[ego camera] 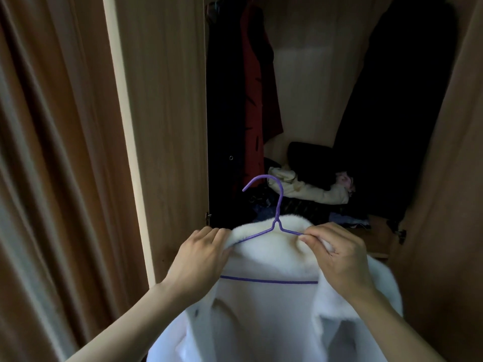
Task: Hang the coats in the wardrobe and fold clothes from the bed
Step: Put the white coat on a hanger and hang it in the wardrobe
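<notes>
Facing wardrobe (167, 100), left hand (198, 259) grips fluffy coat (269, 257), right hand (339, 257) pinches wire hanger (277, 205).

No text, label, brand or no. can be read. Nothing legible is carried by the white coat (269, 257) or the purple hanger (277, 215) in it. The dark garments (224, 100) hung in the wardrobe (162, 100) behind the coat are too dim for print to be made out.
</notes>
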`<action>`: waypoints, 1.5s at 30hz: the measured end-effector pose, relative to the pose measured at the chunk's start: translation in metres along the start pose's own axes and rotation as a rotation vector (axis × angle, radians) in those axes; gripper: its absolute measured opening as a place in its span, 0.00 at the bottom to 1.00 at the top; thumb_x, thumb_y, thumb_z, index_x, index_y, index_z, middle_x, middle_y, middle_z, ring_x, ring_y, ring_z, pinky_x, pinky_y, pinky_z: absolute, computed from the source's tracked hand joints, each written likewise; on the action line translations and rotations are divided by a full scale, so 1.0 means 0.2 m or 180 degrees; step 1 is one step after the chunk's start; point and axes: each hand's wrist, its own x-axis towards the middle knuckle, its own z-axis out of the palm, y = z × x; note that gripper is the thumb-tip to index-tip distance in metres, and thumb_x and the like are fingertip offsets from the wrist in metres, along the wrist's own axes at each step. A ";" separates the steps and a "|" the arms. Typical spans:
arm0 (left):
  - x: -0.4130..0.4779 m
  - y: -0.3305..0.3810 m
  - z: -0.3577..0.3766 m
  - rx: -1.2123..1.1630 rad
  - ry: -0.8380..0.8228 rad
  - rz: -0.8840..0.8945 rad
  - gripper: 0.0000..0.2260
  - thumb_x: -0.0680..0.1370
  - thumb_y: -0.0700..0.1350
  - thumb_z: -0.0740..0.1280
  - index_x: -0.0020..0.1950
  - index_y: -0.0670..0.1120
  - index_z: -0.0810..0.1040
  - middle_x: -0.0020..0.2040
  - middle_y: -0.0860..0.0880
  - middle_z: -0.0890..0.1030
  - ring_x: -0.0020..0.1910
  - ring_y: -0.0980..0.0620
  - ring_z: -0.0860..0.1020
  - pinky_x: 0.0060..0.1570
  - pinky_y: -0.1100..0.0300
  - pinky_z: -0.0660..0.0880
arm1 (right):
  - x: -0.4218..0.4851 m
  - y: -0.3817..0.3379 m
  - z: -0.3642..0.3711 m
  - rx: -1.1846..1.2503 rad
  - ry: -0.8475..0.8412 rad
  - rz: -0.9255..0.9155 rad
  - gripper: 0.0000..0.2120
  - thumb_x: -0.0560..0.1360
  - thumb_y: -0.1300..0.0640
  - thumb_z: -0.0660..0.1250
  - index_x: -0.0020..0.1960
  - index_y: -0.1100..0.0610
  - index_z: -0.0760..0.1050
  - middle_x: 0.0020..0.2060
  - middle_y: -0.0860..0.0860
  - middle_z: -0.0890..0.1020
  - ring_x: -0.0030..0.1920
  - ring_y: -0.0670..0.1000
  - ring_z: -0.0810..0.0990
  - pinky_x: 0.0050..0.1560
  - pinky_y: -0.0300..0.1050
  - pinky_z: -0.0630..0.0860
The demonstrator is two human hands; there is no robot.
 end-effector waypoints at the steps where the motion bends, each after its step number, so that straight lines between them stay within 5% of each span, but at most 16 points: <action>1: 0.00 0.00 0.00 -0.0159 0.0010 -0.0019 0.13 0.78 0.52 0.56 0.48 0.47 0.76 0.39 0.51 0.78 0.37 0.46 0.77 0.34 0.54 0.74 | 0.00 0.00 -0.01 0.0009 -0.0007 0.0019 0.08 0.75 0.53 0.70 0.41 0.55 0.81 0.37 0.43 0.80 0.38 0.47 0.79 0.39 0.47 0.75; 7: 0.10 0.07 -0.05 -0.0714 0.0134 0.0210 0.11 0.79 0.52 0.56 0.47 0.47 0.73 0.38 0.50 0.76 0.36 0.44 0.75 0.31 0.53 0.72 | 0.05 0.05 -0.11 0.0075 -0.0057 0.0152 0.08 0.75 0.50 0.69 0.40 0.53 0.79 0.36 0.42 0.79 0.37 0.46 0.79 0.39 0.46 0.74; 20: 0.34 0.29 -0.13 -0.0897 0.0276 0.0192 0.22 0.77 0.56 0.53 0.59 0.46 0.79 0.47 0.49 0.81 0.46 0.43 0.79 0.41 0.47 0.75 | 0.19 0.13 -0.40 0.0030 -0.0292 0.0111 0.04 0.74 0.53 0.72 0.44 0.53 0.80 0.38 0.43 0.80 0.41 0.45 0.80 0.43 0.40 0.74; 27: 0.53 0.36 -0.13 -0.0945 0.0660 0.0296 0.17 0.79 0.53 0.56 0.56 0.46 0.79 0.44 0.51 0.80 0.41 0.46 0.79 0.37 0.48 0.76 | 0.24 0.26 -0.67 -0.0274 -0.0869 0.0380 0.22 0.72 0.38 0.69 0.64 0.43 0.74 0.56 0.40 0.77 0.59 0.46 0.76 0.60 0.44 0.73; 30: 0.61 0.41 -0.11 -0.0872 0.0767 0.0270 0.16 0.79 0.54 0.56 0.56 0.47 0.78 0.45 0.53 0.79 0.42 0.46 0.79 0.37 0.50 0.75 | 0.25 0.32 -0.76 -0.0495 -0.0937 0.0330 0.24 0.75 0.36 0.63 0.69 0.43 0.69 0.59 0.38 0.74 0.60 0.44 0.76 0.58 0.43 0.74; 34: 0.68 0.49 -0.06 -0.0825 0.0790 0.0255 0.16 0.80 0.53 0.56 0.57 0.47 0.78 0.48 0.51 0.80 0.45 0.45 0.79 0.39 0.48 0.76 | 0.27 0.38 -0.77 -0.0662 -0.0563 0.0329 0.16 0.77 0.48 0.67 0.64 0.51 0.74 0.54 0.45 0.77 0.51 0.50 0.79 0.50 0.52 0.77; 37: 0.72 0.49 -0.01 -0.0679 0.0717 0.0138 0.18 0.79 0.54 0.55 0.56 0.45 0.78 0.46 0.48 0.80 0.44 0.42 0.78 0.40 0.47 0.75 | 0.29 0.40 -0.75 -0.0823 -0.0552 0.0304 0.14 0.77 0.50 0.67 0.61 0.54 0.76 0.51 0.47 0.78 0.48 0.52 0.80 0.46 0.48 0.77; 41: 0.83 0.43 0.04 0.0219 0.0956 0.0386 0.14 0.80 0.49 0.57 0.49 0.43 0.79 0.39 0.48 0.76 0.39 0.42 0.74 0.39 0.50 0.69 | 0.37 0.44 -0.72 -0.0835 -0.0614 0.0418 0.17 0.77 0.44 0.63 0.60 0.53 0.76 0.49 0.45 0.78 0.47 0.48 0.79 0.45 0.36 0.71; 45: 1.03 0.31 0.11 0.0583 0.1174 0.0654 0.12 0.82 0.47 0.57 0.51 0.45 0.78 0.39 0.48 0.75 0.40 0.44 0.71 0.41 0.52 0.64 | 0.55 0.47 -0.69 -0.0709 -0.0938 0.0549 0.20 0.73 0.37 0.60 0.58 0.48 0.76 0.48 0.42 0.78 0.50 0.44 0.77 0.51 0.47 0.74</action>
